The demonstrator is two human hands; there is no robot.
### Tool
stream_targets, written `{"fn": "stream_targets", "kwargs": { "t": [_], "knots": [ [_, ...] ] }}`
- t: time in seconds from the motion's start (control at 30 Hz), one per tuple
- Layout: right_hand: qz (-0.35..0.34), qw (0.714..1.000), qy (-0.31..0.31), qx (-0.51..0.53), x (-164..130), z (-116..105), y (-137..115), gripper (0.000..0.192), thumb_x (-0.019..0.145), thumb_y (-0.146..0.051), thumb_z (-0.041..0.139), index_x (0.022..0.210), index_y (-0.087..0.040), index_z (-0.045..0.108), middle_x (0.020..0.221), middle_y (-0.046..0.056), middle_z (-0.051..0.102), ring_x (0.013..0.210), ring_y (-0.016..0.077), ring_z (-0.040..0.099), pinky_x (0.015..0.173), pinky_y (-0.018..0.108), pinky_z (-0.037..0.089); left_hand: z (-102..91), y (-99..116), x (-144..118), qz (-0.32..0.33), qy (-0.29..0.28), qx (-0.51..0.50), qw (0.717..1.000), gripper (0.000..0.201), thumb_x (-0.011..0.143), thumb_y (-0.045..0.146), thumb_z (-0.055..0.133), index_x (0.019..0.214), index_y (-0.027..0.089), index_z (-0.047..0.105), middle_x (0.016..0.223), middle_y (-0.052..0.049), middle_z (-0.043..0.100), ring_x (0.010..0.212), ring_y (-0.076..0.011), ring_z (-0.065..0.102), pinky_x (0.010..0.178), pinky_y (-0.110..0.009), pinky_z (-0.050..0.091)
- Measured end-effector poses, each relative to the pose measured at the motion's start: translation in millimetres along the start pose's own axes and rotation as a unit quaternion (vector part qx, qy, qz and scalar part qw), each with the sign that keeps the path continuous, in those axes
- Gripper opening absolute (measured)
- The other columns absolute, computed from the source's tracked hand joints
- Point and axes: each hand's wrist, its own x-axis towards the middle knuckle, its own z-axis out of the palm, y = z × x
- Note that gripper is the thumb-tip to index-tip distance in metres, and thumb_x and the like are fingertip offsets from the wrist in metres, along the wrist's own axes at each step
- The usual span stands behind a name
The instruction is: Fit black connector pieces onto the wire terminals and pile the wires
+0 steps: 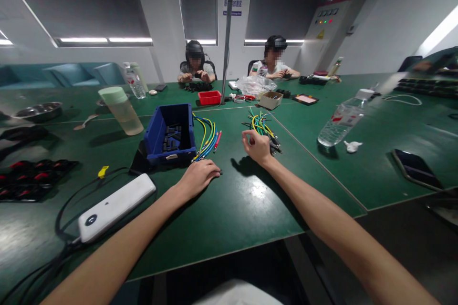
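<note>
My left hand (199, 177) rests low over the green table with its fingers closed. A small black piece (221, 172) sticks out at its fingertips. Just beyond that hand lies a bundle of yellow, green and blue wires (207, 140), with a red-ended one at its side. A blue bin (171, 156) holding several black plastic parts (172, 137) stands left of these wires. My right hand (256, 147) is raised a little above the table, thumb and forefinger curled together; whatever they may pinch is too small to make out. Behind it lies a second wire bundle (263, 125) with dark ends.
A white power strip (116, 207) with black cables lies at left. Bottles stand on both sides, a green-capped one (121, 112) and a clear one (341, 121). A phone (417, 169) lies right. Further back are a red tray (209, 98), a small box (270, 100) and two seated people.
</note>
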Motion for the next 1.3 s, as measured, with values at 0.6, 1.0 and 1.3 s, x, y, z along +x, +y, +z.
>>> {"fn": "stream_targets", "kwargs": {
  "t": [0.6,1.0,1.3],
  "knots": [
    [-0.031,0.988,-0.141,-0.057,53.6,18.0,-68.4,0.025,0.083,-0.037,0.049,0.092,-0.020,0.065,0.079,0.007,0.069,0.078,0.0213,0.064,0.069,0.026,0.041,3.4,18.3,-0.5,-0.010,-0.009,0.028,1.000,0.017,0.084,0.008,0.045,0.093,0.018,0.055,0.088,-0.004,0.059,0.079,-0.0161,0.057,0.070,-0.027,0.045],
    [0.056,0.957,-0.275,-0.071,102.6,75.4,-109.2,0.044,0.082,-0.049,0.053,0.105,-0.013,0.065,0.103,0.018,0.066,0.095,0.0310,0.064,0.075,0.037,0.049,0.4,12.9,-0.4,-0.007,-0.024,0.022,0.999,0.017,0.089,0.013,0.039,0.098,0.018,0.053,0.092,-0.005,0.058,0.079,-0.0162,0.058,0.072,-0.028,0.046],
    [0.054,0.961,-0.262,-0.068,92.8,94.6,-95.3,0.048,0.081,-0.054,0.055,0.105,-0.013,0.065,0.106,0.020,0.065,0.098,0.0304,0.063,0.080,0.039,0.048,3.0,12.7,2.3,-0.008,-0.032,0.014,0.999,0.017,0.090,0.018,0.040,0.098,0.018,0.055,0.092,-0.006,0.059,0.079,-0.0165,0.058,0.073,-0.029,0.046]
  ]
}}
